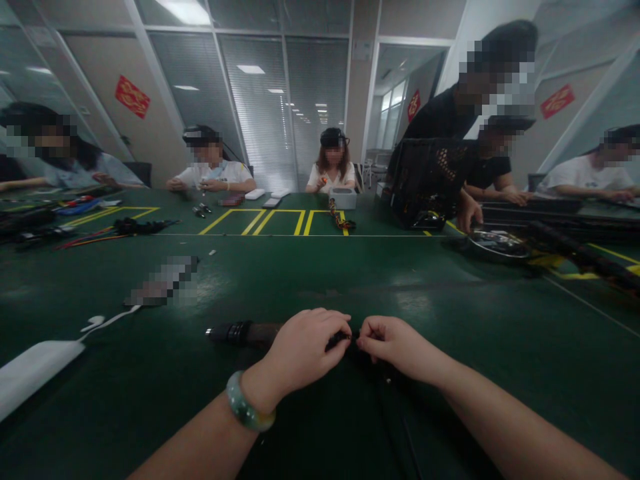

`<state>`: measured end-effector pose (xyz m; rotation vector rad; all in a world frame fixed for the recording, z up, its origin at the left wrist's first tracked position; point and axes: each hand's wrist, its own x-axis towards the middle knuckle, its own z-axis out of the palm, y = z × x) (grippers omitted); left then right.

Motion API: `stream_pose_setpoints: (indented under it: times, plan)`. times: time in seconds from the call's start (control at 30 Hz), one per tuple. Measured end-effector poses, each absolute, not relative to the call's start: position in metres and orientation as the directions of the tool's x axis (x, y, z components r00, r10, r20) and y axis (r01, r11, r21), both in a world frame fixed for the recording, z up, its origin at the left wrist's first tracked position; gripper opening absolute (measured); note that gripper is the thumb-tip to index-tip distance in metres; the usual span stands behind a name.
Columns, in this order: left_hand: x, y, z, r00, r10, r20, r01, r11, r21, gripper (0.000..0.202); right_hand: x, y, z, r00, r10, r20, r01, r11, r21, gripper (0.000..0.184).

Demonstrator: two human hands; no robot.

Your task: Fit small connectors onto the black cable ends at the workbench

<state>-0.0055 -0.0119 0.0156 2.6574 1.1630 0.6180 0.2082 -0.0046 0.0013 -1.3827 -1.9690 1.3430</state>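
Note:
My left hand [311, 343], with a green bangle [245, 403] at its wrist, is closed around a small black part [340, 337]; its exact kind is unclear. Facing it almost fingertip to fingertip, my right hand [395, 343] pinches something dark, mostly covered by the fingers. A dark cylinder with a ridged black end [237, 333] lies on the table behind my left hand, which covers the rest of it. Below my right hand a thin black cable [407, 427] runs toward the table's front edge.
On the green table [280, 273] lie a phone-like slab [167, 280] and a white object with a cord [43, 367] at left. Wire bundles [135, 227], a black case [430, 183] and a metal bowl [500, 245] stand farther off. Several people work around the table.

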Motion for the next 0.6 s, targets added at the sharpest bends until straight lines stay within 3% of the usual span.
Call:
stream_pose_setpoints:
  times: [0.6]
  plan:
    - [-0.0071,-0.0126,0.0168,0.6,0.746,0.289,0.665,-0.666,0.337,0.014,0.2122,-0.0025,0.0017,-0.475,0.846,-0.242,0.528,0.054,-0.848,0.02]
